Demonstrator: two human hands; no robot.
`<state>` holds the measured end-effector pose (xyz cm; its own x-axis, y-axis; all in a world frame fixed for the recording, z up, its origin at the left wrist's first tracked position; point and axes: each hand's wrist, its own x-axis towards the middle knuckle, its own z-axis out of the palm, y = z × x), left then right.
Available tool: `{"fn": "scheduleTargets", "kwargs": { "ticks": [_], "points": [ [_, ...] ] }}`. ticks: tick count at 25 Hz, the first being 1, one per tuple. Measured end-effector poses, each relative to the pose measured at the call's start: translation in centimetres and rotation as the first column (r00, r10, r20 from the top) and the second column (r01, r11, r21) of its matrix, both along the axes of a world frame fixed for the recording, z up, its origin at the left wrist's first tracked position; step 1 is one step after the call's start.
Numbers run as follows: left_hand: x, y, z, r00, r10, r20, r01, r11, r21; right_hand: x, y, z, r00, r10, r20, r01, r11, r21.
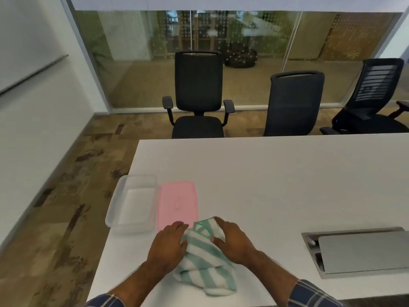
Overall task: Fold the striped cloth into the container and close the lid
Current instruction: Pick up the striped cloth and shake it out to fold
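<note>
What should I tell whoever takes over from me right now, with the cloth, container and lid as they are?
Left hand and right hand: both on the cloth, pressing it at the table's near edge; whether they grip it is unclear.
Cloth: bunched, partly folded, not in the container.
Container: empty, open, at the left edge.
Lid: flat on the table, just right of the container.
Done: folding begun.
Left: finish folding, put the cloth in the container, close the lid.
</note>
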<state>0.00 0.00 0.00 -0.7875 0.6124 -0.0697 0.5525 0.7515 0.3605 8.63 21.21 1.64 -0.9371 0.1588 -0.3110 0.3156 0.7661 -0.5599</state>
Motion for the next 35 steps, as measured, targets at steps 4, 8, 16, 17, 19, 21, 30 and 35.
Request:
{"fn": "scheduleTargets", "kwargs": {
  "ticks": [4, 8, 16, 17, 19, 21, 30, 35],
  "points": [
    [1.2, 0.4, -0.9, 0.994, 0.037, 0.101, -0.031, 0.998, -0.057, 0.4, -1.2, -1.3, 0.997, -0.016, 0.071, 0.019, 0.999, -0.051],
    [1.4, 0.6, -1.4, 0.989, 0.057, 0.137, -0.045, 0.995, -0.088, 0.3, -2.0, -2.2, 0.991, -0.021, 0.131, 0.029, 0.998, -0.056],
    [1.8, 0.0, -1.9, 0.982, 0.069, 0.174, -0.058, 0.996, -0.069, 0.3, -1.7, -3.6, 0.97, -0.057, 0.238, 0.082, 0.992, -0.094],
    [1.9, -0.1, -2.0, 0.982, 0.07, 0.174, -0.059, 0.996, -0.066, 0.2, -1.7, -3.7, 0.966, -0.038, 0.256, 0.06, 0.995, -0.076],
    [2.1, -0.2, -2.0, 0.979, 0.061, 0.193, -0.052, 0.997, -0.052, 0.0, -1.6, -3.8, 0.964, -0.022, 0.265, 0.039, 0.998, -0.058],
    [2.3, -0.3, -2.0, 0.975, 0.057, 0.214, -0.051, 0.998, -0.034, -0.1, -1.5, -3.8, 0.972, -0.041, 0.233, 0.054, 0.997, -0.05],
    [2.6, -0.2, -1.0, 0.971, 0.111, 0.213, -0.137, 0.984, 0.112, -0.8, -1.4, -2.6, 0.982, 0.013, 0.19, 0.001, 0.997, -0.073],
    [1.1, 1.1, 4.0, 0.993, -0.007, 0.122, -0.05, 0.887, 0.46, -2.8, -1.2, 4.5, 0.98, 0.198, 0.01, -0.185, 0.931, -0.315]
  ]
}}
